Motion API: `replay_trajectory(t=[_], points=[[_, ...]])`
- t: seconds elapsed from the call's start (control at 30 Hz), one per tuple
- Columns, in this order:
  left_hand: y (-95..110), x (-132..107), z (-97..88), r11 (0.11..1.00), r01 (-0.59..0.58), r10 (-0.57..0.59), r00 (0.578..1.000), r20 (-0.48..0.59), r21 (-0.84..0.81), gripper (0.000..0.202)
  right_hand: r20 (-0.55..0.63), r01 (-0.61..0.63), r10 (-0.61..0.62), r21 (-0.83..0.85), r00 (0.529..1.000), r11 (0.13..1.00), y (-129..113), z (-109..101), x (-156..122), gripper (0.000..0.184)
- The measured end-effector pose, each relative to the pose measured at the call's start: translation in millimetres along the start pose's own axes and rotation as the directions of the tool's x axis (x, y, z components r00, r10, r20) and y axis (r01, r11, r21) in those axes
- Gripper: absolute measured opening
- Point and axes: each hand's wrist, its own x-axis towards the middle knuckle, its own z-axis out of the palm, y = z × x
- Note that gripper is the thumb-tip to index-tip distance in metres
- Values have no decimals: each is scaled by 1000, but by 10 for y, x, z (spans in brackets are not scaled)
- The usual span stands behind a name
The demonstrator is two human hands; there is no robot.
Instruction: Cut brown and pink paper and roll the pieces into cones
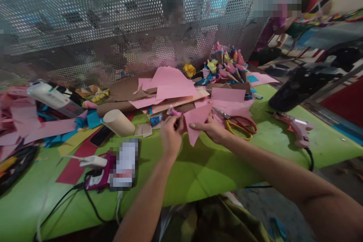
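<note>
A pointed piece of pink paper [195,123] is pinched between the thumb and fingers of my right hand [214,129], its tip hanging down over the green table. Close to the paper's left edge, my left hand [171,136] is closed, its fingertips curled together. A small bright pink piece [175,112] shows just above those fingers; I cannot tell whether they grip it or the paper's edge. A small blue bundle [155,119] lies left of that hand. Scissors [236,123] with red and yellow handles rest right of my right hand.
Pink sheets [172,83] and brown paper are heaped behind my hands, beside several paper cones [227,64]. A pink glue gun [297,126] and black bottle [295,85] are right. A cardboard tube [118,123], phone [124,164] and power strip [98,176] are left. Perforated metal [113,15] stands behind.
</note>
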Motion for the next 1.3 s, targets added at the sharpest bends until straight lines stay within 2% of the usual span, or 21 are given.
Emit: replay_trajectory(t=[0.1,0.2,0.27,0.37,0.5,0.63,0.77,0.87,1.03,1.3], points=[[-7,18,11,997,37,-36,999,28,-61,19,6,-11,11,-2,1000,1000,-17,29,-12,37],[-37,40,16,969,134,-114,988,105,-209,18,-75,5,-5,0,997,1000,-14,22,2,35],[-66,50,19,913,244,-192,964,182,-327,21,-139,23,-25,-13,990,1000,-11,-3,24,35],[-106,56,27,794,405,-286,907,309,-454,29,-204,38,-42,-21,978,999,-26,-39,53,37],[-117,59,44,683,506,-330,857,395,-527,36,-193,44,-46,-14,980,999,-73,-39,65,37],[-96,71,41,659,512,-342,857,386,-551,40,-198,53,-61,-43,978,998,-87,-16,64,39],[-84,78,31,692,480,-321,874,365,-540,39,-220,36,-52,-77,974,996,-52,-23,80,42],[-85,73,38,699,461,-313,884,346,-547,37,-205,76,-95,-101,974,992,-20,-33,103,41],[-80,56,58,668,489,-331,870,365,-561,38,-237,72,-93,-100,967,992,-4,-25,106,42],[-85,48,62,651,518,-354,854,382,-555,40,-197,119,-135,-94,971,988,-64,-13,87,41]])
